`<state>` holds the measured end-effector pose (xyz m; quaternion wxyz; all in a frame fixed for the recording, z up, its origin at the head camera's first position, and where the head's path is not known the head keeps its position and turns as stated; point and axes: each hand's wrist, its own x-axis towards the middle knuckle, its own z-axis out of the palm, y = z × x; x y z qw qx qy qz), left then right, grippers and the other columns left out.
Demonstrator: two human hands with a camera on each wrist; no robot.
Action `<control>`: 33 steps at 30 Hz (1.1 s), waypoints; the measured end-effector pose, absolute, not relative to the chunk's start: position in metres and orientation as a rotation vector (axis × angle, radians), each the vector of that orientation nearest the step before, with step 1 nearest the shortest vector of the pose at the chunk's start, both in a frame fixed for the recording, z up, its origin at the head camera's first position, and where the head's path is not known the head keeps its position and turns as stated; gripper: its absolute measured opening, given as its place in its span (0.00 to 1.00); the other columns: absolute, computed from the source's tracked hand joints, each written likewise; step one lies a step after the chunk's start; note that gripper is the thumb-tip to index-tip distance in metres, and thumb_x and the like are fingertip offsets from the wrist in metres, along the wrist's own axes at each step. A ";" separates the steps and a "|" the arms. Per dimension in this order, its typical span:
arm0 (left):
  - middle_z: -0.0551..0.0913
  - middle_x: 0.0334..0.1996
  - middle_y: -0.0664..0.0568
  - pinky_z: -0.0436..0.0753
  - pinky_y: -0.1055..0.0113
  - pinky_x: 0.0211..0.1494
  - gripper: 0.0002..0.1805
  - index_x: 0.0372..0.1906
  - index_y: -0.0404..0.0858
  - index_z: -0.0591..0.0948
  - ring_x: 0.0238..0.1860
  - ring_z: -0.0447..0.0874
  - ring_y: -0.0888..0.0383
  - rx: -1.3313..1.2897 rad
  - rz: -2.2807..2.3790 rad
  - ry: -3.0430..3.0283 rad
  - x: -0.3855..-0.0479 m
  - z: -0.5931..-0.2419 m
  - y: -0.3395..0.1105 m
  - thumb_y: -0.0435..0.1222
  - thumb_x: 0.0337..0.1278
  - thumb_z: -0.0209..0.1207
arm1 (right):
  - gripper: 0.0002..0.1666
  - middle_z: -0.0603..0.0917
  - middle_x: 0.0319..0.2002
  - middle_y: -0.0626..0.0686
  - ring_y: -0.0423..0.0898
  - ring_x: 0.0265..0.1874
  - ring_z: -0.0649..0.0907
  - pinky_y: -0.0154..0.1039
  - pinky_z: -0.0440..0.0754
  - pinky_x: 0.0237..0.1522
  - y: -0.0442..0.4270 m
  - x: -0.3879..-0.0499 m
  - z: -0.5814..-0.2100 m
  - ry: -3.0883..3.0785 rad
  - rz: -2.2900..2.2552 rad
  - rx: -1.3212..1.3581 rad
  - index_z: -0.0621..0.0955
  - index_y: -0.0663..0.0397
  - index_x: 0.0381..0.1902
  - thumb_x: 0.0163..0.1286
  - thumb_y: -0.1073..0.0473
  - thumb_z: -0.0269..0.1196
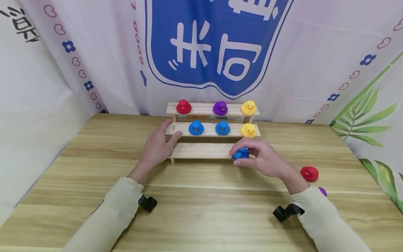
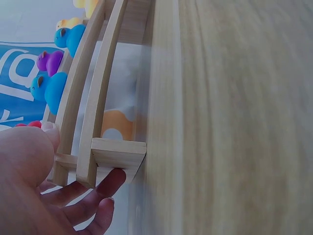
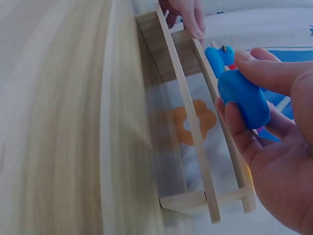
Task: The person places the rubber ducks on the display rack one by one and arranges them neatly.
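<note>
A three-tier wooden stand [image 1: 201,150] holds rubber ducks on its upper two tiers. My left hand [image 1: 158,145] grips the stand's left end, its thumb on the middle tier and its fingers around the side, as the left wrist view shows. With thumb and fingers my right hand [image 1: 264,157] pinches a blue rubber duck [image 3: 244,98] at the right end of the bottom tier; whether the duck touches the wood I cannot tell. On the middle tier sit two blue ducks [image 1: 196,128] and a yellow duck [image 1: 248,130].
The top tier carries a red duck [image 1: 183,107], a purple duck [image 1: 220,108] and a yellow duck [image 1: 248,107]. Beside my right forearm, another red duck [image 1: 310,174] lies on the table [image 1: 201,217]; a purple thing [image 1: 322,191] is partly hidden by the sleeve. A printed curtain [image 1: 119,70] hangs behind.
</note>
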<state>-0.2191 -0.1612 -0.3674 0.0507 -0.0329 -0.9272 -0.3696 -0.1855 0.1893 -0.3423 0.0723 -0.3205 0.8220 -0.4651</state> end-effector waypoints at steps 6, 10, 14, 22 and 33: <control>0.65 0.82 0.41 0.68 0.34 0.80 0.39 0.84 0.44 0.60 0.81 0.64 0.37 -0.096 -1.124 -2.824 -0.220 -0.368 -0.161 0.57 0.80 0.53 | 0.21 0.85 0.58 0.54 0.54 0.54 0.82 0.38 0.86 0.58 0.179 -0.187 -0.348 2.485 -1.359 -0.874 0.85 0.49 0.58 0.68 0.62 0.75; 0.64 0.82 0.41 0.67 0.34 0.81 0.39 0.84 0.44 0.59 0.82 0.64 0.37 -0.095 -1.121 -2.829 -0.221 -0.368 -0.160 0.57 0.80 0.52 | 0.21 0.83 0.60 0.54 0.53 0.57 0.82 0.43 0.87 0.62 0.175 -0.187 -0.352 2.498 -1.368 -0.912 0.84 0.51 0.58 0.69 0.63 0.74; 0.64 0.82 0.41 0.67 0.34 0.81 0.39 0.84 0.44 0.59 0.82 0.64 0.37 -0.090 -1.123 -2.832 -0.220 -0.367 -0.160 0.57 0.80 0.53 | 0.22 0.82 0.61 0.53 0.53 0.59 0.81 0.51 0.87 0.65 0.170 -0.186 -0.354 2.504 -1.381 -0.918 0.84 0.50 0.59 0.69 0.63 0.74; 0.65 0.82 0.41 0.67 0.34 0.81 0.38 0.84 0.43 0.60 0.81 0.64 0.37 -0.100 -1.121 -2.825 -0.219 -0.367 -0.161 0.56 0.81 0.52 | 0.22 0.80 0.62 0.53 0.53 0.62 0.79 0.57 0.83 0.70 0.157 -0.187 -0.352 2.501 -1.410 -0.869 0.84 0.50 0.60 0.69 0.63 0.74; 0.65 0.82 0.41 0.68 0.35 0.81 0.39 0.84 0.44 0.60 0.81 0.65 0.37 -0.099 -1.119 -2.828 -0.219 -0.368 -0.161 0.56 0.80 0.52 | 0.20 0.83 0.64 0.52 0.53 0.63 0.82 0.54 0.84 0.69 0.135 -0.194 -0.357 2.530 -1.401 -0.825 0.84 0.49 0.62 0.73 0.62 0.70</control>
